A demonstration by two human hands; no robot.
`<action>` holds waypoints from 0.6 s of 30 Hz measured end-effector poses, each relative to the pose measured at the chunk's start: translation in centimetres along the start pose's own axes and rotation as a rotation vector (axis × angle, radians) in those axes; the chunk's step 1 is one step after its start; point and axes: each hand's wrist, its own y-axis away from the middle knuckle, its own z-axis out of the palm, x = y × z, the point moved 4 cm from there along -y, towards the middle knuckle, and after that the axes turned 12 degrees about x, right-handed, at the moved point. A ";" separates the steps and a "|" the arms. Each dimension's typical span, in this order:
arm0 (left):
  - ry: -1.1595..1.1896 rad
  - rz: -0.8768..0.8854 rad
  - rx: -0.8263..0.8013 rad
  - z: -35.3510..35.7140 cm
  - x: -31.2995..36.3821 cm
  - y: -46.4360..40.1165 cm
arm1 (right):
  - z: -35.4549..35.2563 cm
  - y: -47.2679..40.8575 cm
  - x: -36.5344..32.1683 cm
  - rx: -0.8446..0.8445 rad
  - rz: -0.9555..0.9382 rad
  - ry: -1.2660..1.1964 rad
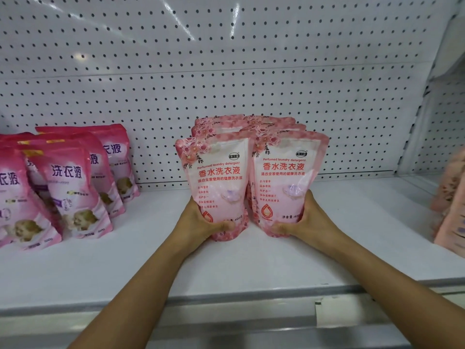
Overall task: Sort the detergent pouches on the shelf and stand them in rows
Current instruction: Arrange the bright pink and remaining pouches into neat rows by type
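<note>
Two rows of light pink floral detergent pouches stand upright at the middle of the white shelf [251, 260]. My left hand [201, 224] grips the base of the front left pouch [219, 177], thumb across its front. My right hand [304, 220] grips the base of the front right pouch [284, 172] the same way. More pouches of the same kind [241, 122] stand behind them, mostly hidden.
Several darker pink pouches [68, 187] stand in rows at the left of the shelf. Other pale pink pouches [450, 202] show at the right edge, blurred. A pegboard back wall [226, 71] rises behind. A price rail [327, 313] runs along the shelf's front edge.
</note>
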 end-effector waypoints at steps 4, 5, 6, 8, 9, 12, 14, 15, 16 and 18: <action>-0.075 -0.085 0.032 -0.5 0.9 1.7 | -1.0 1.4 -0.6 0.048 0.041 0.114; -0.087 -0.097 0.111 -0.9 1.1 2.5 | -1.6 1.8 -0.6 0.077 0.046 0.166; -0.118 -0.075 0.227 -1.5 1.2 3.3 | -2.2 2.2 -0.7 0.115 0.044 0.208; -0.176 0.080 0.468 -2.6 1.9 4.9 | -3.5 3.1 -1.3 0.216 -0.004 0.247; -0.173 0.186 0.549 -2.8 2.7 5.7 | -4.2 3.5 -1.6 0.268 -0.046 0.243; -0.095 0.391 0.545 -1.1 6.2 7.4 | -6.3 4.6 -3.1 0.366 -0.195 0.244; -0.023 0.454 0.408 1.5 8.6 8.5 | -7.9 5.1 -4.0 0.406 -0.293 0.266; -0.005 0.478 0.338 3.0 9.6 8.9 | -8.9 5.3 -4.6 0.430 -0.342 0.275; 0.006 0.496 0.267 4.6 10.2 9.2 | -10.0 5.6 -5.2 0.459 -0.397 0.288; 0.029 0.518 0.142 8.0 11.1 9.6 | -12.6 6.3 -6.4 0.524 -0.509 0.319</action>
